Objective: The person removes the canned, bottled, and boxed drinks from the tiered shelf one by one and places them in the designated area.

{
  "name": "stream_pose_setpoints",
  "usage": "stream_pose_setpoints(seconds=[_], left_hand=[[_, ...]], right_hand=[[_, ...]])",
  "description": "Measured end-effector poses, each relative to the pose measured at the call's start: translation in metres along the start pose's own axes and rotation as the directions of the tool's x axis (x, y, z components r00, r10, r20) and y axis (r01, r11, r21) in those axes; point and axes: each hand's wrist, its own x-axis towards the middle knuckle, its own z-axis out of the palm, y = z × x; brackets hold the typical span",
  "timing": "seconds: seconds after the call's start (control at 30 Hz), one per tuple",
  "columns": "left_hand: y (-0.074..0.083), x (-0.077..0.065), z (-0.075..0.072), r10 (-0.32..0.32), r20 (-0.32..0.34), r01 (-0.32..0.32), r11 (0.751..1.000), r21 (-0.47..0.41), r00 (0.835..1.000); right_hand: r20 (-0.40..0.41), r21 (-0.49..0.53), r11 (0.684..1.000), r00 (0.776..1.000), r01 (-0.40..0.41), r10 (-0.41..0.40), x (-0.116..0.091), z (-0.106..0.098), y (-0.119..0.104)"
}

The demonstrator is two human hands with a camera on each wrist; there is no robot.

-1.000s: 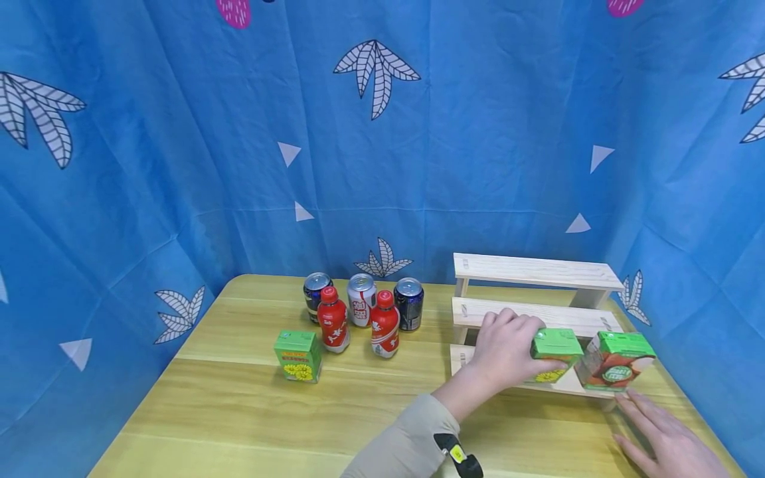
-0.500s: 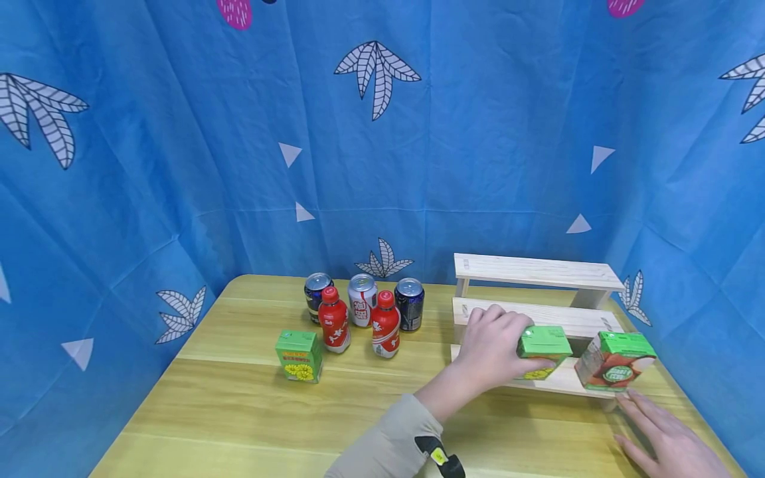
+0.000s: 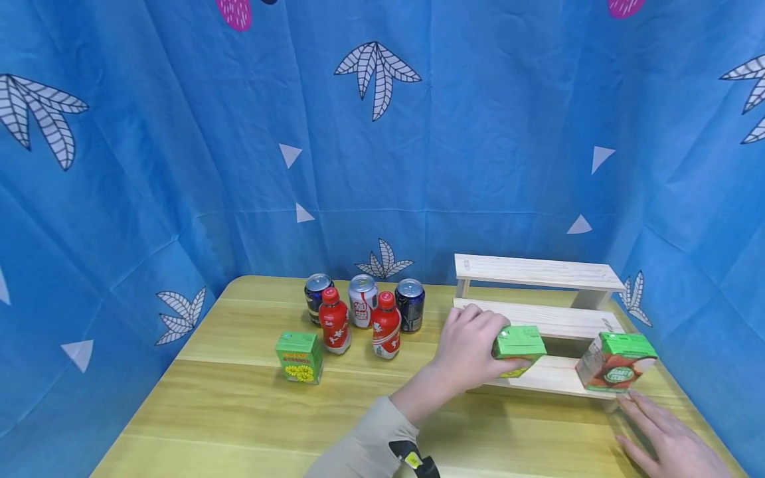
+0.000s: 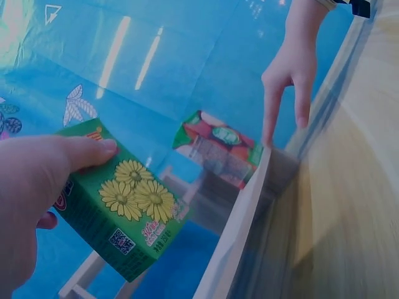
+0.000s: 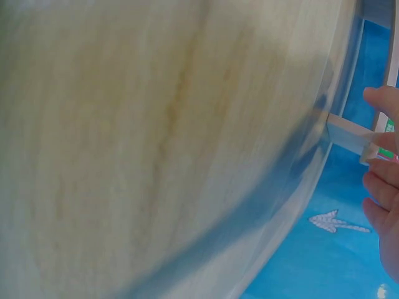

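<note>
My left hand (image 3: 469, 348) grips a green drink carton (image 3: 518, 342) printed with yellow chrysanthemums, over the left half of the lowest board of a three-tier wooden shelf (image 3: 558, 375). In the left wrist view, the thumb lies across the face of this carton (image 4: 134, 199), which is tilted. A second carton, green and brown with a coconut picture (image 3: 618, 365), stands at the right end of that board. Just below it, my right hand (image 3: 669, 431) has its fingers extended, fingertips right at the board's front corner. The left fingers behind the carton are hidden.
Left of the shelf stand two red bottles (image 3: 385, 325) and several cans, one of them white (image 3: 362, 302). Another chrysanthemum carton (image 3: 300, 358) stands nearer the front on the wooden table (image 3: 251, 425). A blue curtain (image 3: 478, 133) hangs behind and at both sides.
My left hand has moved left along the lowest board with the chrysanthemum carton, widening the gap to the coconut carton. The right hand has stayed at the shelf corner.
</note>
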Motion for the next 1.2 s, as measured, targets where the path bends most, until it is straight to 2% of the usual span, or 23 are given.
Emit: stream_pose_setpoints(seconds=[0.43,0.77,1.0,1.2], left_hand=[[-0.027,-0.02,-0.008,0.024,-0.085,-0.028,0.999,-0.041,0.996],[-0.046,-0.034,-0.017,0.019,-0.105,-0.023,0.999,-0.035,0.994],[-0.059,-0.046,-0.017,-0.002,-0.089,-0.002,0.999,-0.054,0.996],[-0.069,-0.057,-0.016,-0.012,-0.066,0.01,1.0,-0.026,0.998]], right_hand=[[0.019,0.002,1.0,1.0,-0.005,0.005,0.001,0.0,0.0],[0.027,-0.008,1.0,1.0,-0.006,0.007,0.001,-0.001,-0.001],[0.018,-0.008,1.0,1.0,-0.004,0.004,0.001,-0.001,-0.001],[0.003,-0.014,1.0,1.0,0.005,-0.005,0.001,0.0,0.0]])
